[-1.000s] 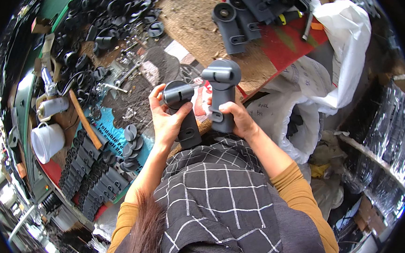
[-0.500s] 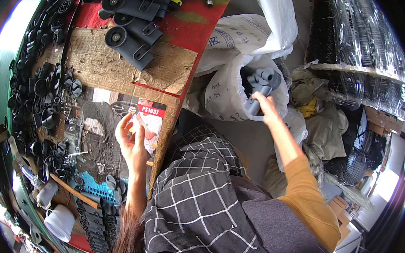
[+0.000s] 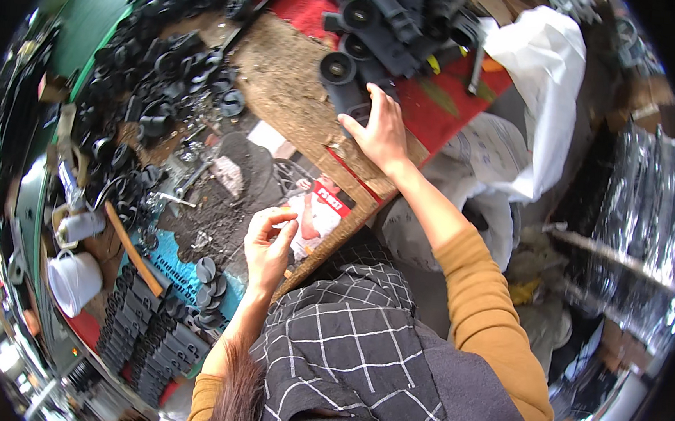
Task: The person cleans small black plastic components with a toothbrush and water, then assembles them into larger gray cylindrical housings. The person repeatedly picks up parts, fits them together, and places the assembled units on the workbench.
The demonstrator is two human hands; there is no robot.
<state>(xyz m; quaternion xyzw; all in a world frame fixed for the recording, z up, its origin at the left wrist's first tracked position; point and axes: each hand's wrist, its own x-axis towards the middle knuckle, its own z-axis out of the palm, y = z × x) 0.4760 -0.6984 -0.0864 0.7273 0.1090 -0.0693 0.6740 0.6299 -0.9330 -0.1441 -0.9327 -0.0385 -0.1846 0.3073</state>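
**Hands split between a pile of black housings and the bench's small parts**

A worker leans over a crowded workbench (image 3: 284, 74), arms apart. The right hand (image 3: 378, 131), at about 12 o'clock in the head view, lies flat with fingers spread across a black tubular housing (image 3: 346, 94) at the near edge of a heap of similar black plastic housings (image 3: 398, 15) stacked on a red mat (image 3: 439, 100); it touches the piece, but whether the fingers have closed round it cannot be told. The left hand (image 3: 267, 245), near the centre of the picture, hovers above a printed sheet (image 3: 318, 209) with thumb and fingertips pressed together, as though pinching something very small; what that is, if anything, is too small to make out.

Nothing is being carried between the hands, so the housing appears to be only at the point of being picked, with any fitting work on it yet to come. At 9 o'clock lie loose black rings and caps (image 3: 175, 74), and a wooden-handled tool (image 3: 133, 247) lies nearby. At 7 o'clock, neat rows of flat black parts (image 3: 141, 337) and a cluster of round black discs (image 3: 207, 287) suggest sorted stock or finished output. A white cup (image 3: 74, 280) stands at 8 o'clock, and white sacks (image 3: 535, 76) bulge at 2 o'clock.
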